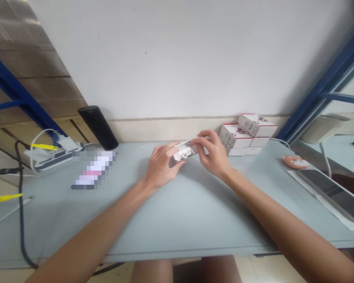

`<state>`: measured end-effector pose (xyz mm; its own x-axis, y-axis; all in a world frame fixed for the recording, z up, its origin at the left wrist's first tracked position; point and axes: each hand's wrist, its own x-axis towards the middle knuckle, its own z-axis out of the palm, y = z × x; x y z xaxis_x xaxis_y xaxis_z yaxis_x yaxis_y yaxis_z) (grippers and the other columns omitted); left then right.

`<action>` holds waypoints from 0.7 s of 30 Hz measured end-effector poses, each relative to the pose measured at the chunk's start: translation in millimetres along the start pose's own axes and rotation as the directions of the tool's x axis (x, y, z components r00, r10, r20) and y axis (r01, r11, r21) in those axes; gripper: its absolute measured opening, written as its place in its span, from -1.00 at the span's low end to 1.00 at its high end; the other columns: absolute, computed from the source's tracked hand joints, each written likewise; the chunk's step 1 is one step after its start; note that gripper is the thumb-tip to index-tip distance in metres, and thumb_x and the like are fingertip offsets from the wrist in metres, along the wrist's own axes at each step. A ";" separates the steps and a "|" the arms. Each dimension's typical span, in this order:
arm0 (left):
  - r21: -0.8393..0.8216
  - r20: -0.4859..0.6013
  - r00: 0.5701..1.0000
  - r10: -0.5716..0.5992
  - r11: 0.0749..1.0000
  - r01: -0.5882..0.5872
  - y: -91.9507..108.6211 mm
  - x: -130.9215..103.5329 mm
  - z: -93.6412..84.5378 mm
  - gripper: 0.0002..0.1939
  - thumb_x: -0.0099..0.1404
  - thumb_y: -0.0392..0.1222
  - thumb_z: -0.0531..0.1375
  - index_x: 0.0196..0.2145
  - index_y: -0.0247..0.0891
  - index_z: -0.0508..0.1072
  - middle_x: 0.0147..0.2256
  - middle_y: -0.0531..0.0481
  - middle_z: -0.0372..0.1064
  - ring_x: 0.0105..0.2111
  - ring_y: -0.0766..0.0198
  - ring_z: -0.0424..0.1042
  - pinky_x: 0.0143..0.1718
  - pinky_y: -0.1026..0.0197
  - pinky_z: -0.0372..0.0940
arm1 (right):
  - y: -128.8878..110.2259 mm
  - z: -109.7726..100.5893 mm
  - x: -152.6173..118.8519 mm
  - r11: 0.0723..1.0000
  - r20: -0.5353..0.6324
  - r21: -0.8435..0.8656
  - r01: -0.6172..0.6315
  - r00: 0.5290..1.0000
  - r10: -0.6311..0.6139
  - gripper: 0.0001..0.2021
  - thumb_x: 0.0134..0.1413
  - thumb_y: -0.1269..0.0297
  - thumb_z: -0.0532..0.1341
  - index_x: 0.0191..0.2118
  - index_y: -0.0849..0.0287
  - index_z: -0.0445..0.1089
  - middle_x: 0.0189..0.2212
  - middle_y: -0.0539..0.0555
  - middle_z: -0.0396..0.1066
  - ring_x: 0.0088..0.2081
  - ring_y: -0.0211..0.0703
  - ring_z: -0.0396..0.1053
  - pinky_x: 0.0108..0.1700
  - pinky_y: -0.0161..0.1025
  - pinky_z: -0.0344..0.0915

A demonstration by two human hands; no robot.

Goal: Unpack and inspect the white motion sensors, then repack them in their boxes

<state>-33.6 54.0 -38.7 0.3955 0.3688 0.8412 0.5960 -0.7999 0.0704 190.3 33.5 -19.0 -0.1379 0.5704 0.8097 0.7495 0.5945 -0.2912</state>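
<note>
White wall (177,59) dominating the top of the view, a few dark specks dotted on it! Along its foot runs a cream strip (165,130), and below that comes the grey-blue counter (188,224), stretching from side to side. Over on the left, brown panels (29,61) with dark seams catch a pale sheen, a blue frame (28,106) slanting in front of them. Across to the right, a second blue frame (318,94) leans too! Soft light here, and pale floor tiles (267,271) showing below the counter's front edge.
</note>
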 end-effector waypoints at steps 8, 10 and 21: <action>0.103 -0.035 0.991 0.130 0.987 -0.126 -10.4 0.4 -0.8 -0.49 0.32 -0.41 0.32 0.12 -0.05 0.30 0.16 -0.13 0.53 0.15 0.07 0.54 0.12 -0.02 0.36 | -13.4 1.7 -2.1 0.999 0.083 -0.032 0.015 0.996 -0.012 -0.81 0.37 0.11 0.26 -0.06 0.06 0.52 0.09 0.22 0.36 0.06 0.07 0.42 0.12 0.06 0.43; 0.119 -0.015 0.991 0.130 0.985 -0.127 -10.4 1.0 -1.5 -0.50 0.32 -0.43 0.30 0.11 -0.04 0.31 0.16 -0.12 0.53 0.17 0.07 0.53 0.13 -0.03 0.35 | -10.7 4.1 -3.2 0.999 0.066 -0.042 -0.002 0.998 0.005 -0.82 0.36 0.11 0.27 -0.07 0.04 0.53 0.08 0.22 0.36 0.06 0.08 0.41 0.11 0.08 0.44; 0.136 0.059 0.996 0.067 0.988 -0.075 -16.4 -0.1 -1.2 -0.51 0.36 -0.34 0.32 0.16 -0.04 0.30 0.18 -0.14 0.51 0.18 0.04 0.51 0.15 -0.03 0.34 | 5.0 3.8 1.9 0.993 0.018 0.118 -0.007 1.000 0.005 -0.84 0.45 0.15 0.17 -0.06 0.04 0.46 0.04 0.18 0.46 0.03 -0.02 0.49 0.09 -0.05 0.44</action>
<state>-44.3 66.4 -39.3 0.4754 0.3415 0.8108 0.6542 -0.7534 -0.0663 191.3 39.7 -20.9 -0.1462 0.5835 0.7988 0.6687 0.6534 -0.3549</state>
